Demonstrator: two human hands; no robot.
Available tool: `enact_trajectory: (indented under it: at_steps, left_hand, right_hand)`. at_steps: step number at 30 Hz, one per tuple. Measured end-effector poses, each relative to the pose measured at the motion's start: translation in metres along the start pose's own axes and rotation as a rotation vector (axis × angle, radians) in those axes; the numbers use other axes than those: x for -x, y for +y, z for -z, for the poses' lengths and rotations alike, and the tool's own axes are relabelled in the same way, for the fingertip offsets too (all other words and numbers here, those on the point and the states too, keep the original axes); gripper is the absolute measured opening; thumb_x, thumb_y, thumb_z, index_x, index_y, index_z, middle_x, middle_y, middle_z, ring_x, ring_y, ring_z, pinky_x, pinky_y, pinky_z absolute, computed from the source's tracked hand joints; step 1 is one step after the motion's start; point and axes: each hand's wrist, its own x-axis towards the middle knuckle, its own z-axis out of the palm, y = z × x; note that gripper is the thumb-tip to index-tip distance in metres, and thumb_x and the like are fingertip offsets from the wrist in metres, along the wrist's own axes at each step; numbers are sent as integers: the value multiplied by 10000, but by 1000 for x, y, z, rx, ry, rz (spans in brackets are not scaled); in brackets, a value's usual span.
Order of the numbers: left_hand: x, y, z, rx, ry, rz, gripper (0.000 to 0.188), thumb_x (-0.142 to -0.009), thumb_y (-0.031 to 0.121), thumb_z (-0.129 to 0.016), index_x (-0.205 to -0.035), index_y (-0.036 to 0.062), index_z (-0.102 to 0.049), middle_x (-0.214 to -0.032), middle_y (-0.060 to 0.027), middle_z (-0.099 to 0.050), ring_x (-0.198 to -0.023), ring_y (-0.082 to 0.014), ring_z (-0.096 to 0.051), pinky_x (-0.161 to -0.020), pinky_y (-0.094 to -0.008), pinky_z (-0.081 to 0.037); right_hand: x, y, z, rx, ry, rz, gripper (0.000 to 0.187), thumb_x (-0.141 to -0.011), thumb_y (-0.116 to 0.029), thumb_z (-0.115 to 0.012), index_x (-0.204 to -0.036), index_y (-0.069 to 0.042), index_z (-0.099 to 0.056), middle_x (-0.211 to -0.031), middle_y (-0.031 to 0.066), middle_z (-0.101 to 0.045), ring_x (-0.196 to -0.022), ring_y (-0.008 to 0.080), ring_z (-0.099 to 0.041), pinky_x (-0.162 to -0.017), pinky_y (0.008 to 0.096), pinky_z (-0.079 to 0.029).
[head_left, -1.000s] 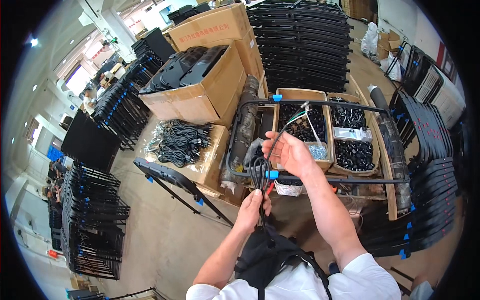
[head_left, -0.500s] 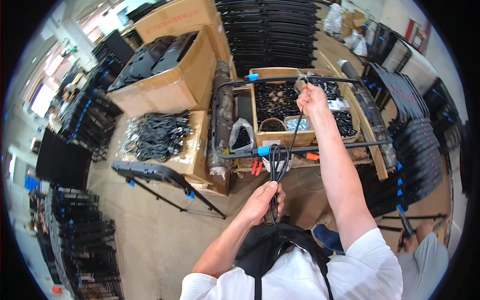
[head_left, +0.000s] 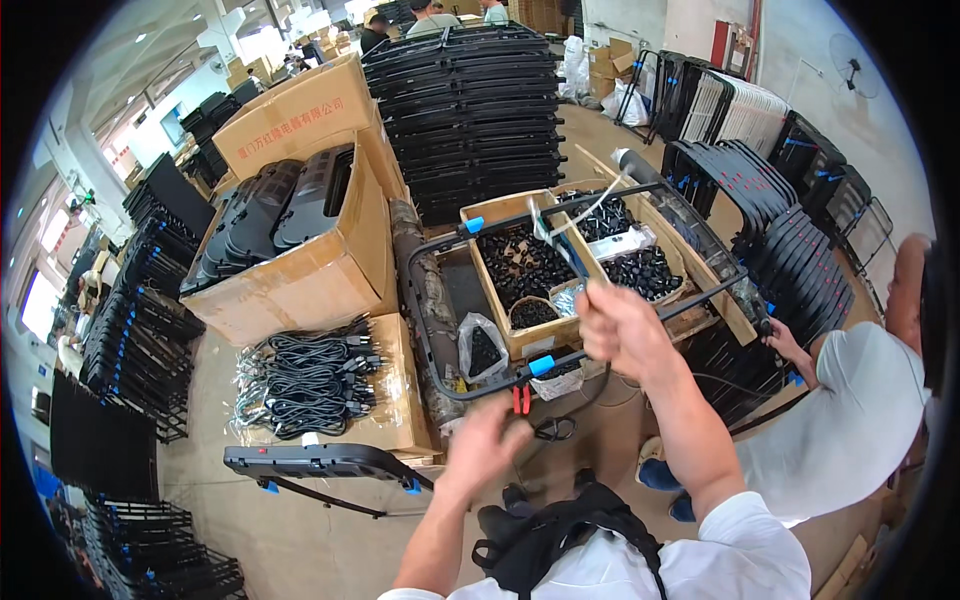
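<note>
The right hand (head_left: 628,328) is clenched on a black cable (head_left: 604,383), partly uncoiled but not visibly fastened to the frame (head_left: 702,295), while the blurred left hand (head_left: 482,445) seems to hold nothing.

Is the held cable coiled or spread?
Partly coiled: the black cable hangs below the right hand, with small loops near the left hand.

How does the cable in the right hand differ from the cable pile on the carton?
The cable hangs from the right hand in the air; the cable pile rests on the carton. The cable is a single length with a loop low down; the cable pile is many cables gathered in folded bundles. Both are dark.
</note>
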Motion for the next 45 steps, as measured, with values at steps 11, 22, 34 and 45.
enact_trajectory:
  at_steps: [11,22,34,45]
  left_hand:
    - [-83,30,32,814,139,150,379,-1122,310,-550,-1209,-14,-725,-1116,-88,-767,-1066,-209,-708,-1028,-346,-505]
    - [-19,28,-60,349,320,487,256,-1093,255,-621,-1082,22,-725,-810,9,-691,-738,-106,-669,-699,-270,-508]
    - [36,13,-105,1015,516,832,222,-1077,175,-652,-1243,30,-667,-839,34,-584,-755,-58,-543,-744,-272,-525]
    - [72,14,-138,1184,652,967,412,-1047,84,-645,-1434,-10,-542,-1075,-42,-648,-895,-135,-645,-852,-313,-529]
  right_hand:
    - [70,70,-9,441,-80,-171,446,-1104,-408,-568,-962,-7,-702,-675,-39,-498,-565,70,-403,-533,259,-334]
    - [86,153,66,988,92,101,342,-1076,-296,-578,-936,-22,-726,-657,174,-583,-609,314,-604,-620,417,-488]
    - [76,201,101,881,-242,10,318,-1067,-303,-575,-1077,-14,-707,-742,173,-672,-684,310,-695,-654,426,-523]
    - [56,229,82,668,-234,-154,241,-1094,-240,-527,-1139,-34,-644,-699,84,-682,-553,203,-692,-556,364,-537]
